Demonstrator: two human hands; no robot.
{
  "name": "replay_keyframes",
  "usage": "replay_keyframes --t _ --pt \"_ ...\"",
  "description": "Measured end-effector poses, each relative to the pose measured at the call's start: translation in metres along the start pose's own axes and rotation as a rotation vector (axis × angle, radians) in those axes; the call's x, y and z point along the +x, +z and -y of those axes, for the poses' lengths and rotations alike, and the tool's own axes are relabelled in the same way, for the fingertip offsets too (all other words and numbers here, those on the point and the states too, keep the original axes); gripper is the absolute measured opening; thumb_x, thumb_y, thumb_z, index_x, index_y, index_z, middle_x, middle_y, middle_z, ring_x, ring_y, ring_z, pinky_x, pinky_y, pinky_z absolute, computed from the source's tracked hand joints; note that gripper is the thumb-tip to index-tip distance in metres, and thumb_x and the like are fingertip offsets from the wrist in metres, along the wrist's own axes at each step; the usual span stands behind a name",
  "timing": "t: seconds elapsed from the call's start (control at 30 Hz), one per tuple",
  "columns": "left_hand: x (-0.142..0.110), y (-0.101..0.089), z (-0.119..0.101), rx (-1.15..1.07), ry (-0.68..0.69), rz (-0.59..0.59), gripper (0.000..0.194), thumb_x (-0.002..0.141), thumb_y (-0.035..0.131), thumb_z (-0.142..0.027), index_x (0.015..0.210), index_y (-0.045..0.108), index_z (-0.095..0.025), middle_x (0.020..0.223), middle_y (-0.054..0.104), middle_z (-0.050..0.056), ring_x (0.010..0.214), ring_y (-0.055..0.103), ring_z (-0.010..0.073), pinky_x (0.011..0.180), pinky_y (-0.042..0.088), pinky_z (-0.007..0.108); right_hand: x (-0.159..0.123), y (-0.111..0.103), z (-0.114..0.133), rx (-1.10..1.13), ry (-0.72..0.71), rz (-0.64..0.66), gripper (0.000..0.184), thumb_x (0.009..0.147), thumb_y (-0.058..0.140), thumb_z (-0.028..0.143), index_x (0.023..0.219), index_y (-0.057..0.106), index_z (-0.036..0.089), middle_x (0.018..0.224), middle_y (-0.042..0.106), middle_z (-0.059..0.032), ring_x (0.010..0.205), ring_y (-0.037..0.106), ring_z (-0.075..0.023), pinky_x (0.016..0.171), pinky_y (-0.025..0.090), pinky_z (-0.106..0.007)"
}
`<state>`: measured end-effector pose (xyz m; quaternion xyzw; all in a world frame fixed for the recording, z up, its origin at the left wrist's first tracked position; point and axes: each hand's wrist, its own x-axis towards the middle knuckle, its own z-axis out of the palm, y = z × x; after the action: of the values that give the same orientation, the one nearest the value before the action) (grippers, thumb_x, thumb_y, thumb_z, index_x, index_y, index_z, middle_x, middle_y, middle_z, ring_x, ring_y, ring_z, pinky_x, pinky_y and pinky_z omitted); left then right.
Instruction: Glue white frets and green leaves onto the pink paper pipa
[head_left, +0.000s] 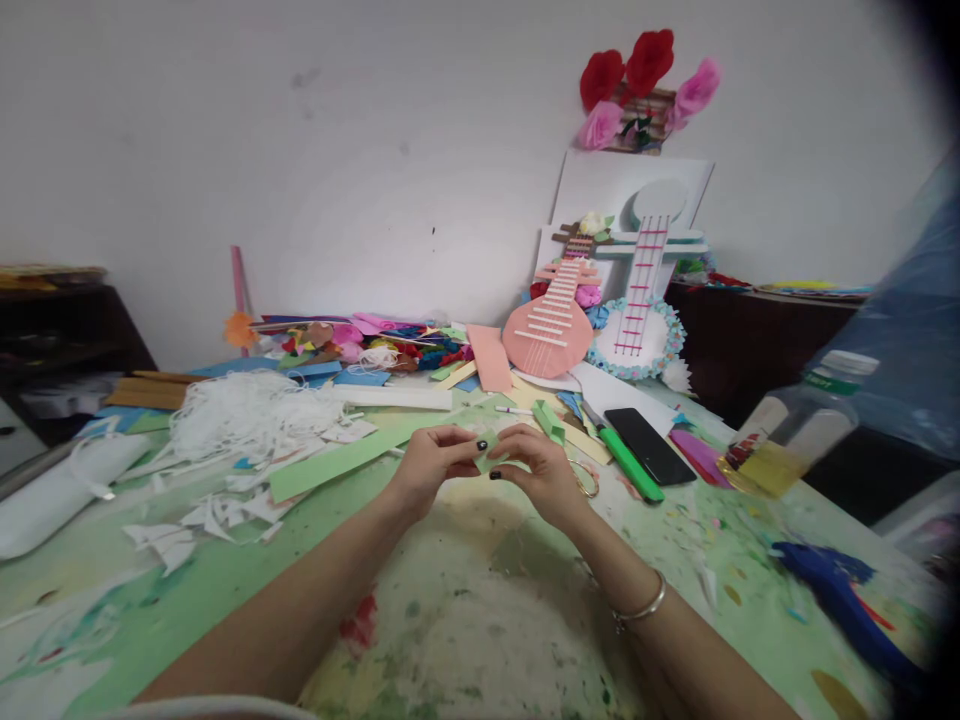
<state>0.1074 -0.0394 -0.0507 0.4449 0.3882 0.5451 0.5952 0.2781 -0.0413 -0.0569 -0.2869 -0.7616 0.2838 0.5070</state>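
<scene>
Over the middle of the table, my left hand (441,458) and my right hand (536,465) meet at the fingertips around a small pale green paper piece (489,452). Both hands pinch it, the left from one side and the right from the other; fingers cover much of it. Just behind my right hand lies a folded green paper piece (549,422). To the left of my left hand stretches a long light green paper strip (341,462). A gold-coloured ring (587,478) rests beside my right wrist.
A green-handled cutter (630,462), a black phone (649,445) and a bottle of yellow liquid (799,425) stand or lie rightward, with a blue glue gun (847,605) nearer. White shredded strips (251,415) heap at left. Paper instruments (551,325) lean against the wall.
</scene>
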Motion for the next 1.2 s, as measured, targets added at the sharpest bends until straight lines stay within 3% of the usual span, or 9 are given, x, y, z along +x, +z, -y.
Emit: replay_keyframes --t 0.27,0.4,0.67,0.97,1.2 --pt "-0.002 0.000 -0.001 -0.028 -0.076 0.100 0.021 0.055 0.080 -0.024 0.069 0.070 -0.011 0.060 0.068 0.007 0.061 0.068 0.0214 0.059 0.052 0.028 -0.001 0.002 -0.007 0.088 0.120 -0.195 0.002 0.073 0.064 0.021 0.073 0.066 0.020 0.072 0.065 -0.0019 0.068 0.060 -0.0155 0.066 0.049 -0.028" --pt "-0.006 0.002 0.000 -0.041 -0.063 0.164 0.020 0.059 0.078 -0.024 0.072 0.070 -0.010 0.069 0.072 0.011 0.064 0.069 0.0208 0.064 0.053 0.028 0.000 0.003 -0.002 0.129 0.173 -0.236 0.011 0.075 0.064 0.029 0.071 0.063 0.018 0.067 0.063 -0.0015 0.063 0.058 -0.0147 0.061 0.046 -0.026" --pt "-0.008 0.012 0.011 -0.222 -0.028 0.147 0.024 0.059 0.080 -0.028 0.071 0.070 -0.011 0.074 0.073 0.011 0.070 0.070 0.0214 0.072 0.056 0.030 0.000 0.009 0.003 0.312 0.227 -0.277 0.019 0.077 0.064 0.035 0.075 0.056 0.019 0.066 0.059 0.0003 0.065 0.056 -0.0136 0.063 0.045 -0.025" --pt "-0.017 0.016 0.010 0.082 0.223 0.093 0.027 0.062 0.078 -0.025 0.084 0.074 -0.011 0.074 0.074 0.008 0.068 0.070 0.0208 0.071 0.059 0.033 0.001 0.009 0.001 0.401 0.189 -0.282 0.018 0.078 0.065 0.033 0.074 0.055 0.019 0.070 0.059 0.0008 0.066 0.055 -0.0122 0.062 0.043 -0.024" --pt "-0.016 0.015 0.010 0.106 0.300 0.076 0.020 0.065 0.076 -0.025 0.082 0.075 -0.014 0.074 0.074 0.004 0.067 0.070 0.0200 0.069 0.061 0.031 0.003 0.005 0.004 0.385 0.200 -0.267 0.021 0.070 0.071 0.035 0.072 0.061 0.018 0.063 0.059 0.0005 0.058 0.051 -0.0119 0.055 0.042 -0.024"
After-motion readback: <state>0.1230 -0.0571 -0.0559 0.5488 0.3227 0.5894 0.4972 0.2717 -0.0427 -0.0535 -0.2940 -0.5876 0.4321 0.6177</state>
